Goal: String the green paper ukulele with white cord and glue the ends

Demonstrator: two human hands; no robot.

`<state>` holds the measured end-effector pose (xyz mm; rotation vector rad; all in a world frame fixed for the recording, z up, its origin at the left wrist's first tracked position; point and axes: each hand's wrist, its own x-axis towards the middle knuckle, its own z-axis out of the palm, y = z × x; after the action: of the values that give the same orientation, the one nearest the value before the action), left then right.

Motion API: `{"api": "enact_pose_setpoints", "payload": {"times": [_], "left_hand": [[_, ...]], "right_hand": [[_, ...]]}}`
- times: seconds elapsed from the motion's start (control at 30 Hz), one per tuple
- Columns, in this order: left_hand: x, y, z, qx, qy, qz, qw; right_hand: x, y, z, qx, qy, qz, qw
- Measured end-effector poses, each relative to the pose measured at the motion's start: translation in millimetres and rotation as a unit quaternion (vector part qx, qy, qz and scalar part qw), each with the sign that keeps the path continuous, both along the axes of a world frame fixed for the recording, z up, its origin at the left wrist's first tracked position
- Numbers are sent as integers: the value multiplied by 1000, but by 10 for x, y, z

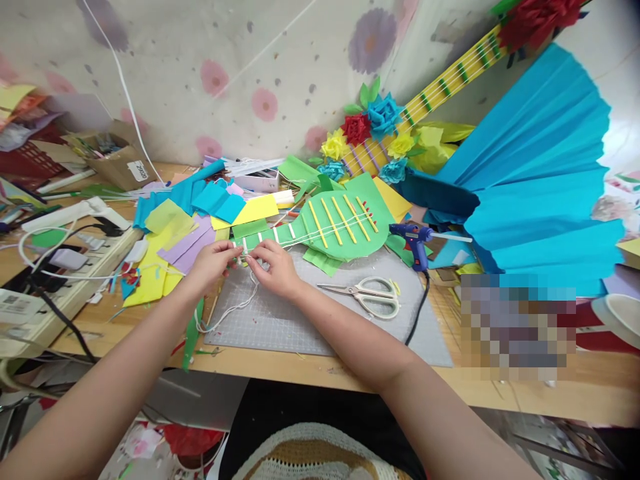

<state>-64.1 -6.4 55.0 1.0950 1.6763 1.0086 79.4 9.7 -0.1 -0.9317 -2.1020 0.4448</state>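
A green paper guitar [334, 227] with yellow strips and white string lines lies on the desk, its neck pointing left. My left hand [213, 261] and my right hand [274, 267] meet at the neck's end, both with fingers pinched together on the white string [230, 312]. The loose string trails down over the grey cutting mat [310, 320] towards me.
White-handled scissors [367, 297] lie on the mat, right of my hands. A blue glue gun [413, 240] stands beyond them. Coloured paper sheets [175, 230] pile up at left. A large blue pleated fan [540, 180] and a yellow guitar with paper flowers [380, 133] fill the right.
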Motion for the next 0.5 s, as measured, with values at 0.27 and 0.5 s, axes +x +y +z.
{"api": "enact_pose_setpoints", "payload": {"times": [0.27,0.5], "left_hand": [[1,18,-8,-49,-105,-14,993],[-48,57,-14,-72,-151,-32,985]], "right_hand": [[-24,-30,88,78,-77,34,993],[50,-78,179,103,-99,125,982]]}}
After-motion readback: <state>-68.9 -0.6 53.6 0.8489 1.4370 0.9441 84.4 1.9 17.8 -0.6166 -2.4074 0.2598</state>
